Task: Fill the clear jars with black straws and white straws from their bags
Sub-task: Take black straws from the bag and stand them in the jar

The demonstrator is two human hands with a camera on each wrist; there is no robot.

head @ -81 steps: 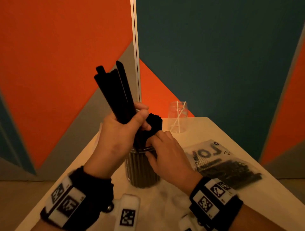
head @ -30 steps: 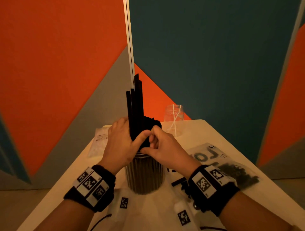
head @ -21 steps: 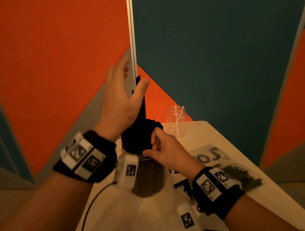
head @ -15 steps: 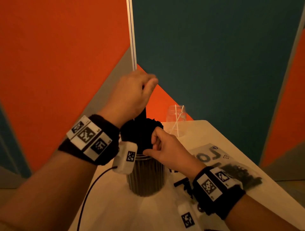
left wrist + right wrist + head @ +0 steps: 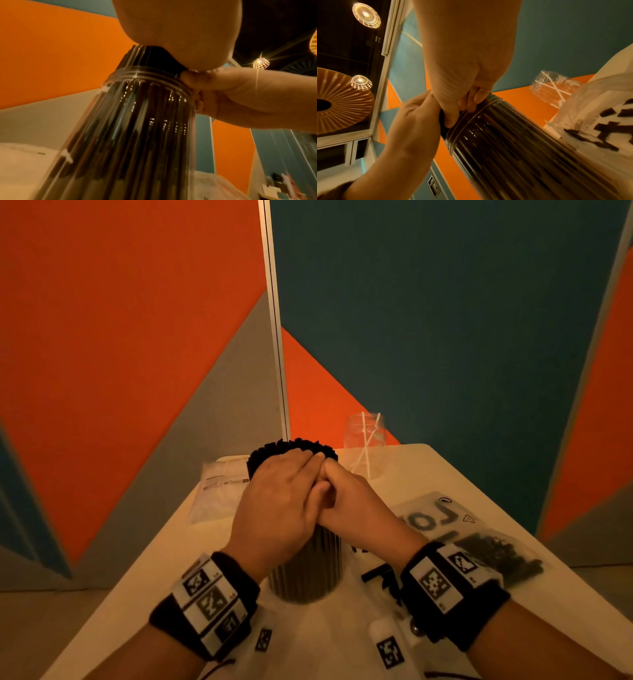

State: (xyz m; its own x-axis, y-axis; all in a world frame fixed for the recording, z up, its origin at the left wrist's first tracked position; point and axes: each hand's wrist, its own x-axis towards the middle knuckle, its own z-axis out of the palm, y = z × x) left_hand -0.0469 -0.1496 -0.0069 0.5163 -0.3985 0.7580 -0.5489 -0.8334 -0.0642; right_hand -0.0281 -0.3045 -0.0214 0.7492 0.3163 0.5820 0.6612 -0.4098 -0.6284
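At the centre of the head view, low on the white table [image 5: 428, 474], stands the clear jar [image 5: 308, 570] packed with black straws [image 5: 298, 445], their tops fanning above its rim. The left hand [image 5: 277, 501] lies flat on the straw tops with fingers straight, while the right hand [image 5: 356, 505] curls its fingers round the jar's neck. Toward the upper right stands a second jar [image 5: 364, 440] holding white straws [image 5: 368, 440]; a bag of black straws [image 5: 486, 542] lies at right, a pale bag [image 5: 219, 487] at left.

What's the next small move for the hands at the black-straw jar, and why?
Probably lift the left hand off and reach for the white straw bag. It lies flat on the black straws, which pack the near jar the right hand grips at the rim; the far jar holds only a few white straws.
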